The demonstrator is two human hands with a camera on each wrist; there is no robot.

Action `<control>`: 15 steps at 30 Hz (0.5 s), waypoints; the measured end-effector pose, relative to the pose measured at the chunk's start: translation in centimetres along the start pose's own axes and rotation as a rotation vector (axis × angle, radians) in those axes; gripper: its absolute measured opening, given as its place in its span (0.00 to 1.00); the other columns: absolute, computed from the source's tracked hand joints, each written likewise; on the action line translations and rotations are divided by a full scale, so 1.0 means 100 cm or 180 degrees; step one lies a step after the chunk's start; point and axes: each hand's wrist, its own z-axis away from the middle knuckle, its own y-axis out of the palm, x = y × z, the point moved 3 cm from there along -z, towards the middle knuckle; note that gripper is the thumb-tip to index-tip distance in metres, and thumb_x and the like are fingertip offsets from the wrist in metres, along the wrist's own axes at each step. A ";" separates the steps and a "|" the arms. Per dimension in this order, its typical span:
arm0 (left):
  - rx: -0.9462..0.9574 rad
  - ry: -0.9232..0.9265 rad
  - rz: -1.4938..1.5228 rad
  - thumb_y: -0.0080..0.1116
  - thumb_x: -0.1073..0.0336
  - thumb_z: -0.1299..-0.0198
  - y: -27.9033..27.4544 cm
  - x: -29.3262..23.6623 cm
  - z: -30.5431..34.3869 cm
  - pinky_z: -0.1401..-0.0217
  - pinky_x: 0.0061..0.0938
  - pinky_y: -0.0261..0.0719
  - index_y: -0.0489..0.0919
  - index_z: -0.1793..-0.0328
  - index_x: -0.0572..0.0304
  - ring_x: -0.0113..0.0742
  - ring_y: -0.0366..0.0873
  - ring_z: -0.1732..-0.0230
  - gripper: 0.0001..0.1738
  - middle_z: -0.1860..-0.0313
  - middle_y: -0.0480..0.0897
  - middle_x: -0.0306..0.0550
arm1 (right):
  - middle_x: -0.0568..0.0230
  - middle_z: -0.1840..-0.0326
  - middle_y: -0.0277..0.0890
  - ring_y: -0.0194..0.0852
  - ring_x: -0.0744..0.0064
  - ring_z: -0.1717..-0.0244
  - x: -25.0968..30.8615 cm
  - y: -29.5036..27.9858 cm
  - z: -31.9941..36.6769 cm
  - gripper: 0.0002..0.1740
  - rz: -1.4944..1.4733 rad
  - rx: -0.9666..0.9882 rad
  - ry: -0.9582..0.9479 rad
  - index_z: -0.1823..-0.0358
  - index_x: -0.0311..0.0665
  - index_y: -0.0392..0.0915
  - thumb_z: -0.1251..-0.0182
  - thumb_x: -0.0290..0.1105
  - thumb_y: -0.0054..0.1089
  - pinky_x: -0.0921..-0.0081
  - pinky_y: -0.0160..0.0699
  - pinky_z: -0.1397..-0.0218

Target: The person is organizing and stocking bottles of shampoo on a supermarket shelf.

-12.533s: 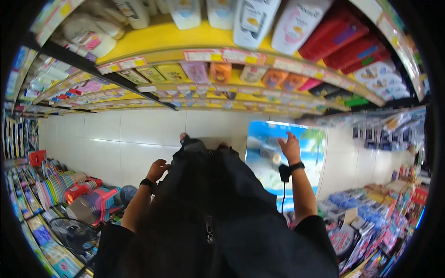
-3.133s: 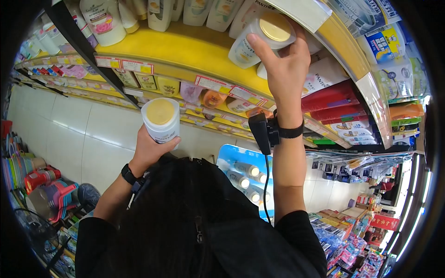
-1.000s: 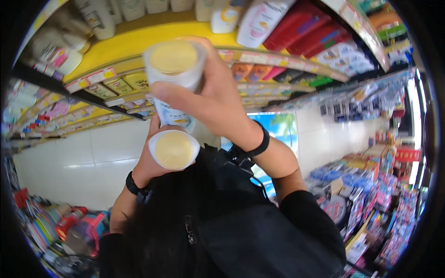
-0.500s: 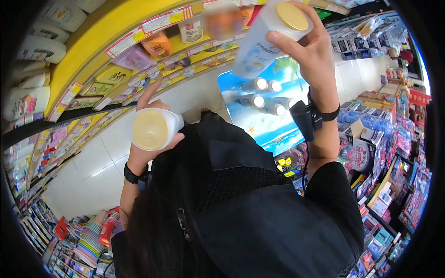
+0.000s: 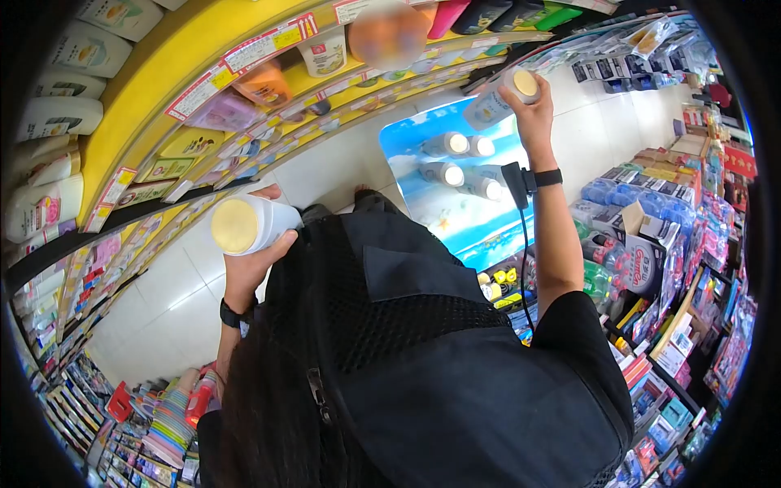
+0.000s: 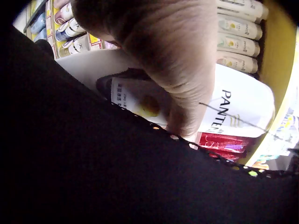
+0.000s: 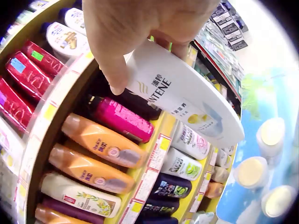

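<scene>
My left hand (image 5: 250, 264) grips a white bottle (image 5: 264, 218) with a gold cap end facing up, close to the body; in the left wrist view that hand (image 6: 163, 51) wraps a white Pantene bottle (image 6: 238, 100). My right hand (image 5: 533, 122) holds another white bottle (image 5: 490, 107) by its cap end, tilted over the far right part of a blue beach-print board (image 5: 447, 224). In the right wrist view the thumb and fingers of that hand (image 7: 145, 28) pinch the bottle (image 7: 187, 98). Several white bottles (image 5: 443, 173) stand on the board.
Yellow shelves (image 5: 130, 98) with rows of bottles curve along the front and left. Boxes and packaged goods (image 5: 651, 236) are piled at the right. Stacked coloured basins (image 5: 171, 423) stand at the lower left. Pale floor tiles (image 5: 163, 285) show between.
Since half a second ago, my right hand has moved away from the body with its bottle, lower over the board's far edge. My left hand still holds its bottle, now tilted more sideways.
</scene>
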 end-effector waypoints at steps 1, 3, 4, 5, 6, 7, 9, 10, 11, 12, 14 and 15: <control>-0.0010 -0.0007 -0.0007 0.71 0.73 0.55 0.000 0.000 0.000 0.37 0.34 0.70 0.72 0.44 0.62 0.39 0.72 0.39 0.30 0.41 0.76 0.51 | 0.57 0.53 0.75 0.75 0.70 0.51 -0.009 0.001 -0.001 0.32 -0.0004 -0.0071 0.0003 0.48 0.30 0.69 0.51 0.33 0.77 0.74 0.75 0.47; -0.0038 -0.0136 -0.0045 0.71 0.74 0.55 0.000 0.001 0.001 0.39 0.34 0.71 0.72 0.45 0.62 0.39 0.73 0.40 0.29 0.43 0.76 0.50 | 0.56 0.52 0.75 0.75 0.69 0.51 -0.027 0.002 -0.004 0.33 0.0113 -0.0092 0.0042 0.47 0.30 0.69 0.51 0.34 0.77 0.73 0.74 0.46; -0.0052 -0.0141 -0.0051 0.71 0.74 0.55 0.000 0.001 0.001 0.39 0.34 0.71 0.72 0.45 0.62 0.39 0.73 0.40 0.29 0.43 0.76 0.50 | 0.55 0.51 0.75 0.75 0.67 0.50 -0.037 0.003 -0.005 0.34 0.0237 -0.0124 0.0075 0.47 0.30 0.68 0.52 0.35 0.77 0.72 0.74 0.45; -0.0097 -0.0177 -0.0035 0.71 0.74 0.55 0.000 0.000 0.002 0.40 0.33 0.72 0.72 0.45 0.62 0.38 0.74 0.42 0.29 0.45 0.77 0.50 | 0.55 0.51 0.75 0.75 0.67 0.50 -0.047 0.005 -0.007 0.34 0.0227 -0.0109 0.0074 0.47 0.30 0.68 0.52 0.35 0.77 0.72 0.74 0.45; -0.0143 -0.0214 -0.0020 0.71 0.75 0.54 -0.001 0.000 0.003 0.41 0.32 0.73 0.72 0.45 0.63 0.37 0.75 0.44 0.29 0.46 0.77 0.49 | 0.54 0.51 0.75 0.75 0.66 0.51 -0.059 0.006 -0.007 0.35 0.0300 -0.0154 0.0086 0.46 0.29 0.68 0.52 0.35 0.77 0.72 0.74 0.45; -0.0162 -0.0222 -0.0029 0.71 0.75 0.54 -0.001 0.000 0.004 0.41 0.32 0.73 0.72 0.45 0.63 0.37 0.75 0.44 0.29 0.46 0.77 0.49 | 0.53 0.51 0.75 0.75 0.64 0.51 -0.072 0.007 -0.007 0.36 0.0372 -0.0196 0.0098 0.46 0.28 0.68 0.53 0.36 0.78 0.72 0.73 0.45; -0.0219 -0.0285 0.0038 0.71 0.75 0.54 -0.002 -0.001 0.005 0.43 0.31 0.74 0.72 0.45 0.63 0.36 0.76 0.47 0.29 0.46 0.77 0.49 | 0.52 0.51 0.75 0.75 0.63 0.51 -0.091 0.011 -0.005 0.36 0.0421 -0.0157 0.0130 0.46 0.28 0.68 0.53 0.36 0.77 0.71 0.73 0.45; -0.0243 -0.0294 0.0028 0.71 0.75 0.54 -0.002 -0.001 0.007 0.43 0.31 0.74 0.72 0.45 0.63 0.36 0.76 0.47 0.29 0.46 0.77 0.49 | 0.52 0.51 0.76 0.76 0.62 0.51 -0.098 0.013 -0.005 0.36 0.0483 -0.0136 0.0162 0.46 0.28 0.68 0.53 0.35 0.77 0.71 0.73 0.45; -0.0324 -0.0286 0.0014 0.71 0.75 0.54 -0.002 -0.001 0.008 0.44 0.31 0.74 0.72 0.45 0.63 0.35 0.76 0.48 0.28 0.47 0.77 0.48 | 0.52 0.51 0.76 0.76 0.62 0.51 -0.105 0.015 -0.004 0.36 0.0465 -0.0113 0.0161 0.46 0.28 0.68 0.53 0.35 0.77 0.71 0.73 0.45; -0.0402 -0.0278 -0.0002 0.71 0.74 0.54 -0.002 -0.002 0.009 0.44 0.30 0.74 0.72 0.46 0.63 0.34 0.76 0.49 0.28 0.48 0.77 0.47 | 0.52 0.51 0.76 0.76 0.61 0.50 -0.107 0.016 0.000 0.36 0.0496 -0.0067 0.0287 0.46 0.28 0.68 0.53 0.35 0.77 0.70 0.74 0.44; -0.0461 -0.0346 -0.0047 0.71 0.74 0.54 -0.003 -0.004 0.011 0.45 0.29 0.74 0.73 0.46 0.64 0.34 0.76 0.49 0.27 0.49 0.78 0.46 | 0.51 0.51 0.76 0.76 0.61 0.50 -0.111 0.021 0.005 0.36 0.0511 -0.0004 0.0414 0.46 0.28 0.67 0.53 0.35 0.77 0.70 0.74 0.44; -0.0496 -0.0407 -0.0077 0.71 0.74 0.54 -0.003 -0.005 0.012 0.45 0.28 0.74 0.74 0.47 0.64 0.33 0.76 0.50 0.26 0.50 0.78 0.45 | 0.51 0.50 0.76 0.77 0.60 0.49 -0.117 0.024 0.007 0.36 0.0595 0.0013 0.0533 0.46 0.29 0.67 0.53 0.35 0.77 0.69 0.74 0.44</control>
